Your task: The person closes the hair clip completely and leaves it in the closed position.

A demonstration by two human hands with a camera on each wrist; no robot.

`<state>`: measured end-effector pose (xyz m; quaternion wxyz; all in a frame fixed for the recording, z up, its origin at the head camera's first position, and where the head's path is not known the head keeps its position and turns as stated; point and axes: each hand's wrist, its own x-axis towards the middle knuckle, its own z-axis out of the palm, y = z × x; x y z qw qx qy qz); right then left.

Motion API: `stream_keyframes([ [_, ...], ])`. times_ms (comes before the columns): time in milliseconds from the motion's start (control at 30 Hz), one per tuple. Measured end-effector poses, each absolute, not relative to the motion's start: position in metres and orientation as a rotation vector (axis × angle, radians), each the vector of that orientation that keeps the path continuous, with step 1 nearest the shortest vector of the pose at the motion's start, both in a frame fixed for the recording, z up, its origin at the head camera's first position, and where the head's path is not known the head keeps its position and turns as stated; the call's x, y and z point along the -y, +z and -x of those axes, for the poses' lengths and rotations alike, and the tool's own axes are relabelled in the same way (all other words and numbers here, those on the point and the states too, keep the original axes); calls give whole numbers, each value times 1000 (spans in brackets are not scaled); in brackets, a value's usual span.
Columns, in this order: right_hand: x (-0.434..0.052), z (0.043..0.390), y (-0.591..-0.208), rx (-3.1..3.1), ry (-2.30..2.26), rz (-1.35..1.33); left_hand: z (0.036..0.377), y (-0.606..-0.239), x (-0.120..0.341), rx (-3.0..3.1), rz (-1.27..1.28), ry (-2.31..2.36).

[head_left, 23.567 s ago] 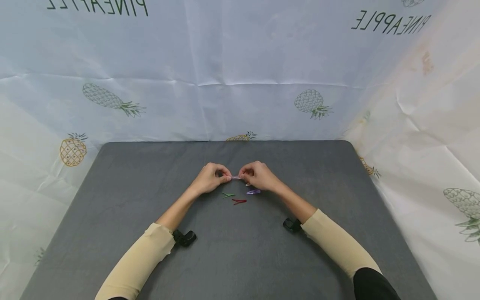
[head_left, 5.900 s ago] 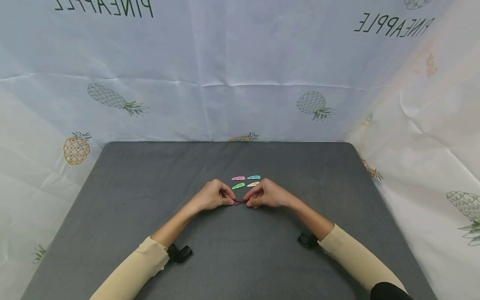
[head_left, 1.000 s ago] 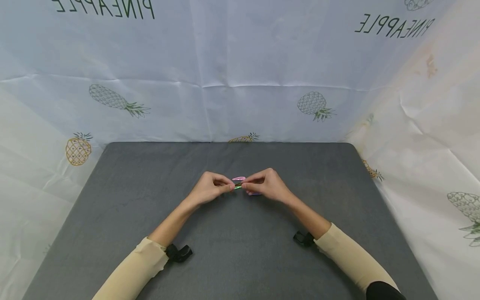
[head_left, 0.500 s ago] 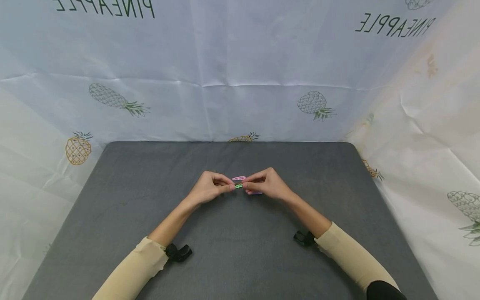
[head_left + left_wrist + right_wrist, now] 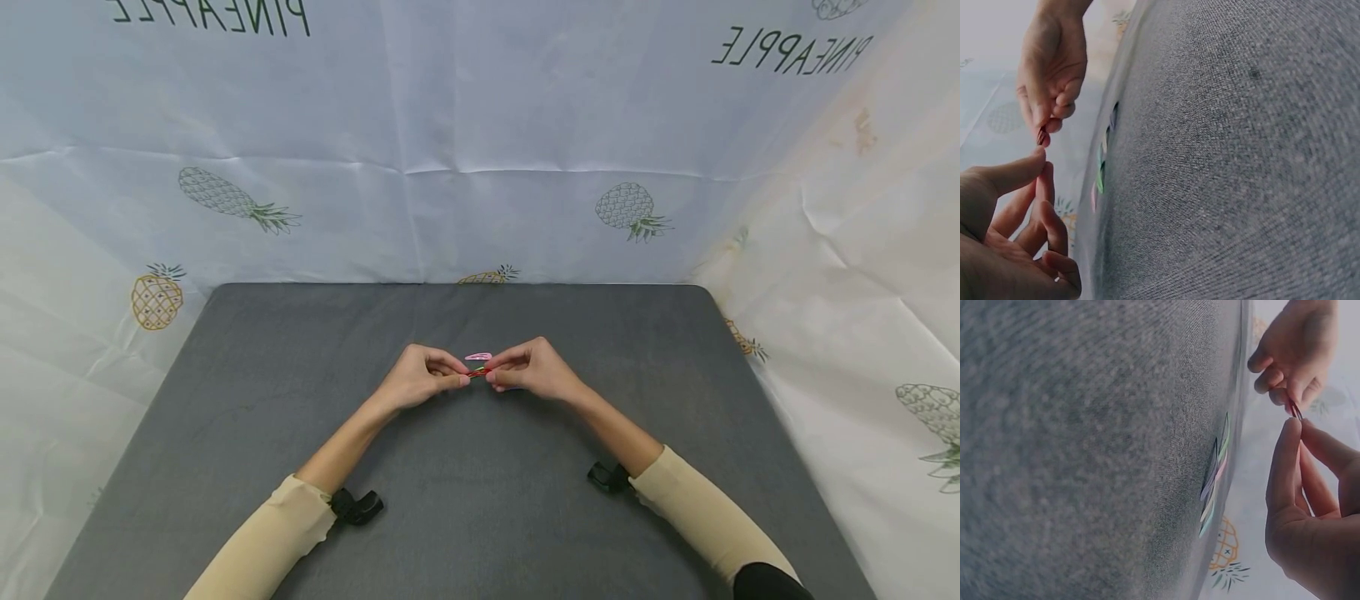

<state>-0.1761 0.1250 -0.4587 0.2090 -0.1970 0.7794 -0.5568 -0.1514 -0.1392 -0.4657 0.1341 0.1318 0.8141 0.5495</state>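
A red snap hair clip point(image 5: 479, 373) is held up off the table between both hands. My left hand point(image 5: 422, 375) pinches its left end with thumb and index finger; my right hand point(image 5: 542, 371) pinches the right end. In the head view its two bars lie close together; whether it is snapped flat I cannot tell. Behind it lie a pink hair clip point(image 5: 477, 357) and a green one point(image 5: 1225, 434), partly covered in the head view. Purple point(image 5: 1208, 487), cream point(image 5: 1207, 510) and blue hair clips point(image 5: 1207, 524) lie by the right hand, mostly hidden from above.
A grey cloth-covered table point(image 5: 480, 500) spreads around the hands. Its far edge meets a white pineapple-print curtain point(image 5: 420, 217), which also hangs along both sides. A black wrist camera point(image 5: 358, 507) is strapped to the left forearm, another point(image 5: 607, 477) to the right.
About six seconds ago the red clip stood splayed near the table, closer to me. It has been raised, and within the last second it turned so its red face shows. The hands barely moved.
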Motion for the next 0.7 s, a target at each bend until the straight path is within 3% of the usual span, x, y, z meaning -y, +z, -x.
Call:
stream_keyframes([
  [700, -122, 178, -468, -2330, -1294, 602, 154, -474, 138, -2422, -455, 1449],
])
